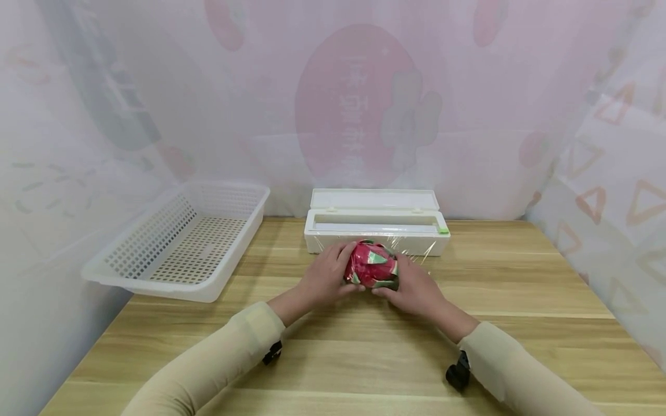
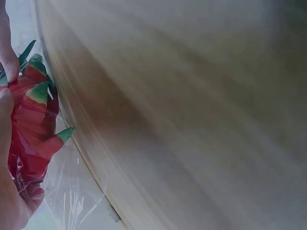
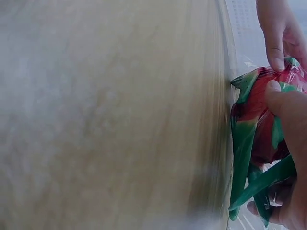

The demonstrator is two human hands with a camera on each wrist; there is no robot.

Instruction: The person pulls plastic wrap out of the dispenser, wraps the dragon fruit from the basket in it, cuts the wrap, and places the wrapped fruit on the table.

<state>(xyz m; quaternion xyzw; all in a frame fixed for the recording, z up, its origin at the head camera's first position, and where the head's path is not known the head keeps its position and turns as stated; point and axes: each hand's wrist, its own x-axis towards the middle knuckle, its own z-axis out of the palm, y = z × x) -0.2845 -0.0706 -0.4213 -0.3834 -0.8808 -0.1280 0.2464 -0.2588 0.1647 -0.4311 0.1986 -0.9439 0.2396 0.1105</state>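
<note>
A red dragon fruit [image 1: 372, 264] with green-tipped scales sits between both hands, in the middle of the head view. Shiny cling film [image 2: 72, 203] covers it and stretches away towards the white dispenser box [image 1: 316, 240] behind. My left hand [image 1: 326, 273] grips the fruit's left side, its thumb along the near face. From the right, my right hand [image 1: 416, 289] holds the other side, fingers curled round it. Both thumbs come close together on the fruit in the right wrist view, where its long green scales [image 3: 243, 158] show under the film. The fruit's underside is hidden.
The dispenser's lid [image 1: 374, 200] stands raised at the back, and a small green piece [image 1: 443, 230] sits at its right end. A white perforated plastic basket [image 1: 208, 292] stands on the left of the wooden table [image 1: 520, 277]. Printed cloth walls [image 1: 468, 144] enclose the table's back and sides.
</note>
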